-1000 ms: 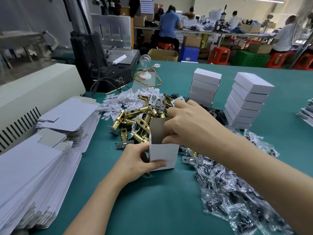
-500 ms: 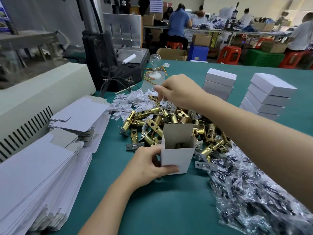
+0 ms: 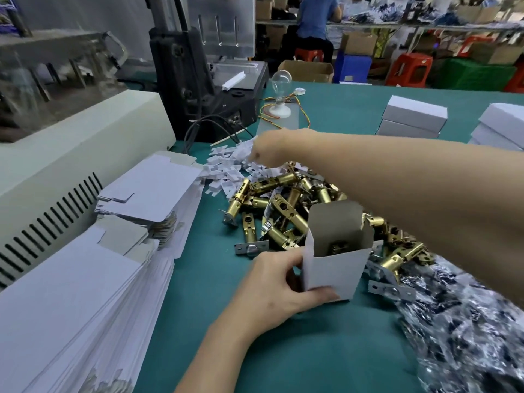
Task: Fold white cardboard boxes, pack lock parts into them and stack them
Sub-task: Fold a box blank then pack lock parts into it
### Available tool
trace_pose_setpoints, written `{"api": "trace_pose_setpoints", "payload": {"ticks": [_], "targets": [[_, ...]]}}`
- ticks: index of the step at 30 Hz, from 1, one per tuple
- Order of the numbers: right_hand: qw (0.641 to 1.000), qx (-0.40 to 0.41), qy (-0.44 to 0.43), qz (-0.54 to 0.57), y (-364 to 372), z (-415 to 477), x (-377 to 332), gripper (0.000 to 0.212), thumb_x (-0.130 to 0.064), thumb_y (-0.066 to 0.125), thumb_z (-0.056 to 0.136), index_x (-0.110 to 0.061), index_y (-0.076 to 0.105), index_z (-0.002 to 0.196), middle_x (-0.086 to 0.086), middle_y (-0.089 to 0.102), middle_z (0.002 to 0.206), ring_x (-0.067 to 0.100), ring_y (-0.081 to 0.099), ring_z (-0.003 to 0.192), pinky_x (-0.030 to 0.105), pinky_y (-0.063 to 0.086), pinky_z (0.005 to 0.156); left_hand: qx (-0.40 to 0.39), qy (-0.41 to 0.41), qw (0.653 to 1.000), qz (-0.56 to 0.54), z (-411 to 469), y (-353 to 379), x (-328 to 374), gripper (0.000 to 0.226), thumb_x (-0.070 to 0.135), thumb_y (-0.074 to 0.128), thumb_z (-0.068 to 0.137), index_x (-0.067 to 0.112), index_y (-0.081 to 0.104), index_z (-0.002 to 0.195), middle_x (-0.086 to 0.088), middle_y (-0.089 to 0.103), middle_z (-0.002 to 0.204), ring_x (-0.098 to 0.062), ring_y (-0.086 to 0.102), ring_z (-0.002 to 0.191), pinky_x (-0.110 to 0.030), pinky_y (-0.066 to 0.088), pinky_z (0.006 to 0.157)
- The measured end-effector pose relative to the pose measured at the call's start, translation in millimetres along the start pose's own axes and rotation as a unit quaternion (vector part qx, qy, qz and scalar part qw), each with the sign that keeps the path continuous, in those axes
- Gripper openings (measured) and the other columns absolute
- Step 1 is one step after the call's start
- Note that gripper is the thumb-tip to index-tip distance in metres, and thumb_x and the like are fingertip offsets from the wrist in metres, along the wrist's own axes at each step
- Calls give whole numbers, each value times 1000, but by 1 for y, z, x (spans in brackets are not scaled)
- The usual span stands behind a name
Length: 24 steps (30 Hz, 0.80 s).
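My left hand (image 3: pixel 279 289) grips the lower left corner of an open white cardboard box (image 3: pixel 337 269) that stands upright on the green table. A brass lock part (image 3: pixel 338 246) shows inside the box. Behind it lies a heap of brass latches (image 3: pixel 279 207). My right hand (image 3: pixel 270 150) reaches across the heap to a pile of small white card pieces (image 3: pixel 226 168). That hand is blurred and its fingers point down into the pieces, so its hold cannot be made out. Two stacks of closed white boxes (image 3: pixel 412 117) (image 3: pixel 503 123) stand at the far right.
Flat box blanks (image 3: pixel 71 293) (image 3: pixel 153 188) are stacked along the left, beside a cream machine (image 3: pixel 85 131). A black machine (image 3: pixel 204 80) and a light bulb (image 3: pixel 280 80) stand behind the parts. Crumpled plastic bags (image 3: pixel 467 336) cover the right front. Seated people work at the back.
My right hand left the box top and travelled up and left over the latches to the white card pieces. My left hand has kept its hold on the box.
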State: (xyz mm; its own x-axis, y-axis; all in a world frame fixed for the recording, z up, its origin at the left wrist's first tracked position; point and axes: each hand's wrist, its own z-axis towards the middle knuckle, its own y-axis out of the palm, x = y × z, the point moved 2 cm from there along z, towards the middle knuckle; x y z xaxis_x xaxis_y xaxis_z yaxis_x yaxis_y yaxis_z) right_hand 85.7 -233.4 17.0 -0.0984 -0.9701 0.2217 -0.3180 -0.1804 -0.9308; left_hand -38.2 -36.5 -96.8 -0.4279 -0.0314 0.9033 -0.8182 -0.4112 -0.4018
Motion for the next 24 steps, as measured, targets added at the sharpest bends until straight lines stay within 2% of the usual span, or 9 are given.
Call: {"api": "trace_pose_setpoints", "payload": {"ticks": [3,5,7,10,13,18,20,22,24], "targets": [[999,-12,14,35,9,6,2,36,-18,37,110,-3,61,133,16,64,119,29,50,95,35,38,78,3,-6,1000,8,0,1,0,39,59,81,79,39,73,111,16,74,96,1,58,63,-20,45,61],[997,12,34,68,11,8,6,31,-18,39,109,-3,66,106,11,60,98,30,51,93,37,40,79,-1,-11,1000,6,0,1,0,40,59,81,80,41,72,114,15,75,99,0,59,63,-21,47,61],[994,59,48,84,9,8,10,35,-21,41,108,-5,58,83,5,51,79,30,48,85,39,38,76,-2,-10,1000,1,1,0,0,40,57,82,80,42,72,115,16,75,99,0,59,63,-18,47,62],[972,169,62,148,-4,0,13,30,-20,51,104,1,73,97,9,62,83,30,53,78,36,45,69,-4,-5,1000,-3,1,0,1,39,54,83,81,43,73,117,19,75,98,2,60,63,-13,44,61],[933,267,47,236,-15,-12,20,24,-23,67,97,-4,81,103,8,76,93,22,63,79,34,55,74,-6,0,1000,-6,1,-1,2,39,51,84,82,42,73,118,19,76,100,4,61,67,-11,45,63],[833,342,70,430,-27,-53,30,19,-24,81,84,-6,76,83,-6,73,75,2,62,61,24,54,62,-4,-2,1000,-2,1,-1,3,39,51,85,80,43,74,116,22,76,101,5,65,74,-8,45,66],[792,350,54,497,-29,-78,31,20,-19,82,83,-9,65,82,4,73,73,7,69,63,25,54,58,0,-7,1000,1,1,-1,3,41,56,84,77,44,74,116,22,76,99,4,63,69,-10,45,64],[760,340,11,553,-27,-107,30,25,-10,78,87,-8,55,93,17,71,80,19,76,70,29,58,58,0,-11,1000,0,1,-2,3,43,57,83,76,45,74,116,20,76,98,1,62,67,-14,46,63],[740,332,-15,584,-22,-137,30,26,1,71,90,-7,52,105,25,71,91,28,78,77,37,63,68,-2,-11,1000,-9,1,-2,4,43,55,84,76,46,74,117,18,76,99,0,63,68,-15,48,63]]}}
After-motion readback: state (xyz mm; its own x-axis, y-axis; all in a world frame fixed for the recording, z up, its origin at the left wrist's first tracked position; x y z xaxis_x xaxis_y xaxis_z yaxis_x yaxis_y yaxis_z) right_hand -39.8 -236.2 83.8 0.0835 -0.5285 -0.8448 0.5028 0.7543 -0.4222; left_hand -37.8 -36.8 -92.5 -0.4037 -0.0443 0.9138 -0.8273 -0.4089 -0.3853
